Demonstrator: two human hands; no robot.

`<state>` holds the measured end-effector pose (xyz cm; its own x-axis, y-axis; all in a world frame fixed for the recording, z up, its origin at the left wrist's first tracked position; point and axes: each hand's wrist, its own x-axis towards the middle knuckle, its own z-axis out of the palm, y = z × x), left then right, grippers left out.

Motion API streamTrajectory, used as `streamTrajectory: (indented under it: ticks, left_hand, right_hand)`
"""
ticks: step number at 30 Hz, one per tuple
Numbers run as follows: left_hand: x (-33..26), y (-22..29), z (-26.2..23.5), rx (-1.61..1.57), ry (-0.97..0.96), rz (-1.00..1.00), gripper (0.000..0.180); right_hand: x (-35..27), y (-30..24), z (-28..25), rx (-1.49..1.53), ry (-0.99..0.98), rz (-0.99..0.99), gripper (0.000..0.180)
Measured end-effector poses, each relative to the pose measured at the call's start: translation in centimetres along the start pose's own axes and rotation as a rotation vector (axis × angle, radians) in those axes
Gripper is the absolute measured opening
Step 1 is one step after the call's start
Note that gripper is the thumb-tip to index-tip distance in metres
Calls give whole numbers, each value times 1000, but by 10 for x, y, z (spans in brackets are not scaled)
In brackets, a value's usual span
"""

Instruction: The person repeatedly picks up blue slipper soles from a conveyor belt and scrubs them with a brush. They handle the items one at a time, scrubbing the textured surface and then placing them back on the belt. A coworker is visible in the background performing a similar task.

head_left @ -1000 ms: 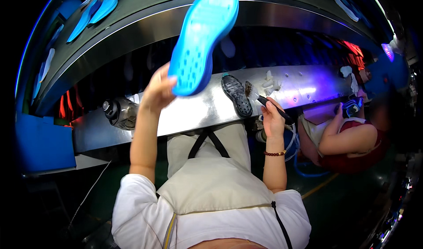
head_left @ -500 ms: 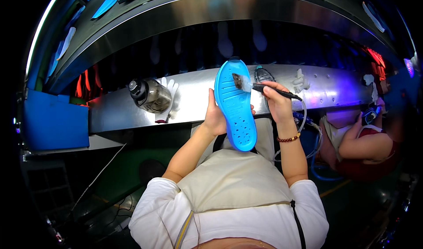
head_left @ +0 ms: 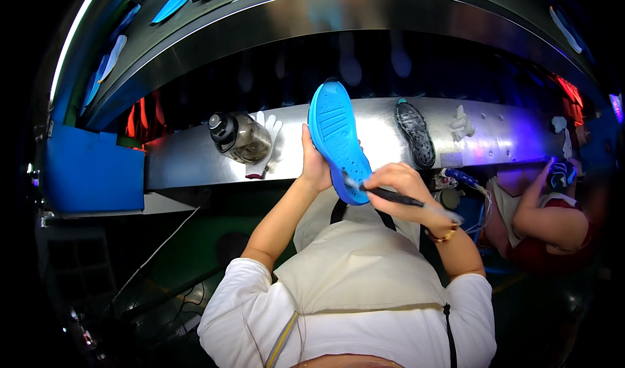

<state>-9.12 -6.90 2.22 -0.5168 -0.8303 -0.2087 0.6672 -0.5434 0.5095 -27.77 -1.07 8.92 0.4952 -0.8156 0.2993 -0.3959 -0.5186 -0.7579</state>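
A bright blue shoe sole point(head_left: 336, 122) is held up over the bench edge, its grooved end away from me and its holed end near me. My left hand point(head_left: 316, 167) grips its left side, with fingertips showing at the far edge. In my right hand point(head_left: 403, 189) is a brush with a black handle point(head_left: 394, 197), a thin tube trailing from its rear. The brush tip is at the holed end of the sole; my fingers and blur partly hide its bristles. Right of the sole, a dark, wet-looking sole-shaped piece point(head_left: 415, 132) lies on the bench.
On the metal bench point(head_left: 185, 163), a dark bottle point(head_left: 239, 139) stands on a white glove point(head_left: 275, 128). Another crumpled white glove point(head_left: 461, 123) lies at right. A conveyor point(head_left: 215, 26) carrying soles curves behind. A co-worker's arm point(head_left: 553, 221) is at far right.
The brush has moved from the grooved far end of the sole down to the holed near end. The sole has shifted slightly toward the left, uncovering the dark sole-shaped piece.
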Motion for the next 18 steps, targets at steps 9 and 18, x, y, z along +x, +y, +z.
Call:
streamTrajectory:
  ticks: [9, 18]
  left_hand:
    - [-11, -11, 48, -222, -158, -221, 90]
    - [-10, -5, 60, -62, -24, -131, 88]
  right_hand:
    - [33, -1, -33, 426, 195, 227, 16]
    - [21, 4, -37, 449, 100, 109, 18]
